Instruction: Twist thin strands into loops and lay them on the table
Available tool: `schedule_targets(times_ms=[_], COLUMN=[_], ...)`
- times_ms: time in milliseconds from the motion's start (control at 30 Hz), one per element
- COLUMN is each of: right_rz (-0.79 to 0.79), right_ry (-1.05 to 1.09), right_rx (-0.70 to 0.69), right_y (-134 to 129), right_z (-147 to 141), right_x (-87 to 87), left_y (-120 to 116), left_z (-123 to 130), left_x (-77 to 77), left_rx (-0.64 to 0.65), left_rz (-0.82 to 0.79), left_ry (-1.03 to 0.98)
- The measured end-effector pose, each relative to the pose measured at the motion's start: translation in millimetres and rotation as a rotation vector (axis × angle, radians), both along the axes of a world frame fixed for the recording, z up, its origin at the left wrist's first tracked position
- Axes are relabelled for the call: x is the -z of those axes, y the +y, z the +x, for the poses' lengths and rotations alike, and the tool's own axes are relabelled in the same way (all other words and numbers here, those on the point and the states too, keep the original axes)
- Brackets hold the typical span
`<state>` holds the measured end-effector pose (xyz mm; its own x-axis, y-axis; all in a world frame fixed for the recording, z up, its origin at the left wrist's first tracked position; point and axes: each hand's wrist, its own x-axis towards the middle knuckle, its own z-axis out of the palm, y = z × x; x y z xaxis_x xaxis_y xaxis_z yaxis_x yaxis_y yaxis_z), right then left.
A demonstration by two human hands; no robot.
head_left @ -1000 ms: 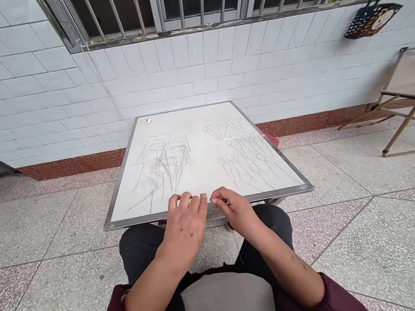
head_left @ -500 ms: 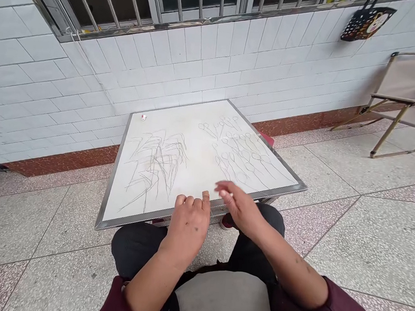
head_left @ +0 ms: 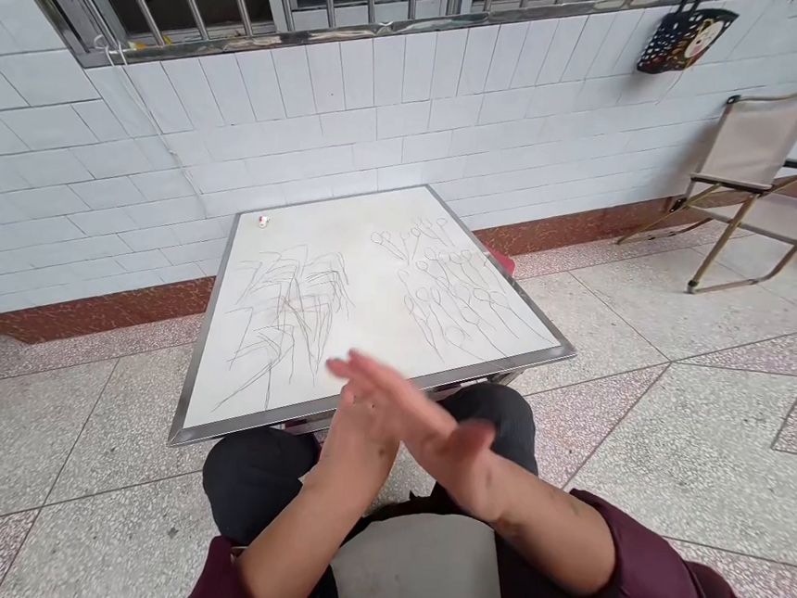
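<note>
Many strands (head_left: 457, 315) slant lengthwise, looped ends farthest — right hand (head_left: 422, 422) flat, grip unclenched — left hand (head_left: 356, 442) half-hidden, grip unclear.

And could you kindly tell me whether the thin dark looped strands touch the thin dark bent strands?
Apart: the head view shows a strip of white tabletop between the looped strands and the bent strands.

2 maroon sleeves (head_left: 658, 568) and dark trousers (head_left: 243, 479) show.
</note>
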<state>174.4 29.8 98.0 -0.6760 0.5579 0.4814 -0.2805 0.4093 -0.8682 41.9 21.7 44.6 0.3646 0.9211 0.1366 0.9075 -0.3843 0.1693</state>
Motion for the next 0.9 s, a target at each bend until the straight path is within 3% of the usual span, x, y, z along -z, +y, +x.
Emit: schedule_targets(times_ms=[133, 233, 300, 433, 533, 667, 900], right_rz=[-0.557, -0.734, -0.759, -0.57, -0.283, -0.108, -0.05], right_ry=[0.345, 0.377, 0.368, 0.317, 0.048, -0.271, -0.323], right_rx=[0.033, 0.009, 0.079, 0.448, 0.661, 0.619, 0.61], right_y=[7, 6, 7, 17, 25, 28, 22], right_z=[9, 5, 5, 21, 33, 28, 9], right_x=[1.4, 7.6, 13.4, 31.0, 48.2, 65.8, 62.7], left_y=[3, 4, 3, 2, 2, 0, -6], left_z=[-3, 1, 1, -12, -29, -47, -51], left_x=[-5.6, -7.1, -9.2, -19.5, -27.9, -35.4, -44.2], left_rx=[0.148, 0.184, 0.195, 0.19, 0.122, -0.023, -0.175], left_rz=[0.004, 0.039, 0.054, 0.076, 0.03, -0.095, -0.316], left_ry=[0.133, 0.181, 0.2, 0.228, 0.142, -0.167, -0.577])
